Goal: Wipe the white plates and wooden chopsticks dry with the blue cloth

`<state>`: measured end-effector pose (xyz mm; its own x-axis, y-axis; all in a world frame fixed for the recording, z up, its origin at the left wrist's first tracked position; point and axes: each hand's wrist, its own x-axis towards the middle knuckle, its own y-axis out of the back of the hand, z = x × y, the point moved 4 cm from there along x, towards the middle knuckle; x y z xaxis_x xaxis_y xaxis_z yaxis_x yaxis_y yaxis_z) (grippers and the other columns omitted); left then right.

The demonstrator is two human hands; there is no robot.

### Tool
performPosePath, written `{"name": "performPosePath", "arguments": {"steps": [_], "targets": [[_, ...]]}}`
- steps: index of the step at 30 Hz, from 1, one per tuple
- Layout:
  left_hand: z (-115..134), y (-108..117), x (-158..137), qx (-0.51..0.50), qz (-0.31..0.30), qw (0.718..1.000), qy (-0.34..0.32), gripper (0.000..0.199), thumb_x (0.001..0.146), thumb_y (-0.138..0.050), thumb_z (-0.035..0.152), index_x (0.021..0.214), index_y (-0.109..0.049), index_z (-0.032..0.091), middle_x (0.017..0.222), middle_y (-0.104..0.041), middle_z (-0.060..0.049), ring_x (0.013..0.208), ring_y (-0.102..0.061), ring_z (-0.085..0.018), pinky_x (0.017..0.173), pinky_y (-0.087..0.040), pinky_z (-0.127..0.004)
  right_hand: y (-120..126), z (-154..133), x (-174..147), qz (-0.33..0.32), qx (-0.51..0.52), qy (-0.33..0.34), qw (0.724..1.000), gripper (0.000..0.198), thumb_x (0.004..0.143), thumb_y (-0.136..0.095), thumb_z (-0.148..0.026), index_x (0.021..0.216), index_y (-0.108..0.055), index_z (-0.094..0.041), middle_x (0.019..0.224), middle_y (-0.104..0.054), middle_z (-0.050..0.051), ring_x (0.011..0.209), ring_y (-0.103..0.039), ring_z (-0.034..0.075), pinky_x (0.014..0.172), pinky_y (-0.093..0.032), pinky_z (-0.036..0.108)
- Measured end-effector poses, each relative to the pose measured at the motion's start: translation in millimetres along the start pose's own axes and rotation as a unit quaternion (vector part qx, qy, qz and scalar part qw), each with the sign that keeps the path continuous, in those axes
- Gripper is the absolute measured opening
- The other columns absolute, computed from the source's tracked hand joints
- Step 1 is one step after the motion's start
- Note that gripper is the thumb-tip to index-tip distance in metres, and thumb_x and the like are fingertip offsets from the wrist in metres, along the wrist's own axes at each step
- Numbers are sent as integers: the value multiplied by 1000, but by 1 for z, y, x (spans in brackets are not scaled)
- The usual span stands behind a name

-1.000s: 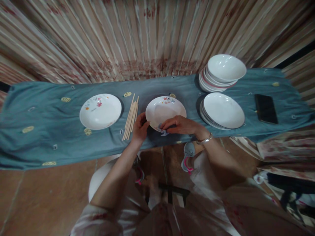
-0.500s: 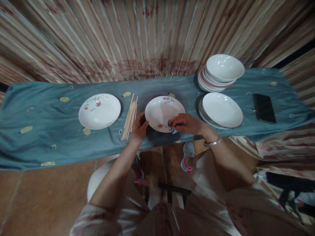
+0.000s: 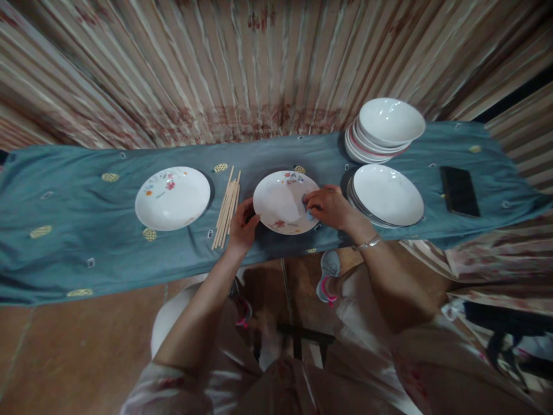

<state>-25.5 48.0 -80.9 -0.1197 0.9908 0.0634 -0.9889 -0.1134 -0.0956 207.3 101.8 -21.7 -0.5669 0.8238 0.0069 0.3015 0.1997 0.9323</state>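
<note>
A white plate with flower prints (image 3: 280, 202) is in front of me, above the cloth-covered table. Its left rim is gripped by my left hand (image 3: 244, 225), thumb toward the near edge. My right hand (image 3: 330, 206) is closed on a small bluish cloth (image 3: 309, 213), pressed against the plate's right side; most of the cloth is hidden under the fingers. Just left of my left hand lies a bundle of wooden chopsticks (image 3: 227, 210). Another flowered plate (image 3: 173, 199) rests farther left.
To the right stands a stack of white plates (image 3: 386, 196), with a stack of bowls (image 3: 391, 124) behind it. A black phone (image 3: 460, 191) lies at the far right. The table has a teal cloth (image 3: 103, 230), and a pleated curtain (image 3: 216, 69) hangs behind.
My right hand has slid with the cloth from the plate's near edge up along its right side. My left hand keeps its hold on the rim. The view has shifted slightly.
</note>
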Motion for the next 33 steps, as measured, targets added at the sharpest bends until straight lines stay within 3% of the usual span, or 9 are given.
{"name": "performPosePath", "arguments": {"steps": [8,15,24,33], "targets": [[-1,1,1,14,7,1000,-9,42,74,-69,28,113,-59,18,113,-68,-11,107,-64,-25,100,-48,-43,-2,-6,12,62,-92,-18,994,25,87,-45,-12,84,-70,-16,111,-71,12,101,-60,28,93,-34,45],[0,-1,0,7,8,1000,-10,41,73,-69,25,112,-59,17,113,-68,-10,107,-64,-24,101,-48,-43,-3,-9,30,66,-105,-15,992,34,94,-35,-11,102,-68,-12,120,-66,14,109,-55,28,96,-35,44],[3,-2,-2,16,14,1000,-5,40,74,-68,26,112,-59,18,115,-68,-10,108,-63,-24,101,-47,-43,-12,-17,42,57,-73,13,996,38,93,-34,-10,111,-66,-12,128,-62,15,117,-54,29,103,-40,45],[2,-3,-1,14,15,1000,-6,40,74,-68,26,112,-59,18,113,-69,-10,107,-64,-24,100,-48,-42,-31,-30,41,28,-41,57,997,48,90,-35,-8,134,-53,-5,147,-47,21,138,-42,31,116,-33,49]]}}
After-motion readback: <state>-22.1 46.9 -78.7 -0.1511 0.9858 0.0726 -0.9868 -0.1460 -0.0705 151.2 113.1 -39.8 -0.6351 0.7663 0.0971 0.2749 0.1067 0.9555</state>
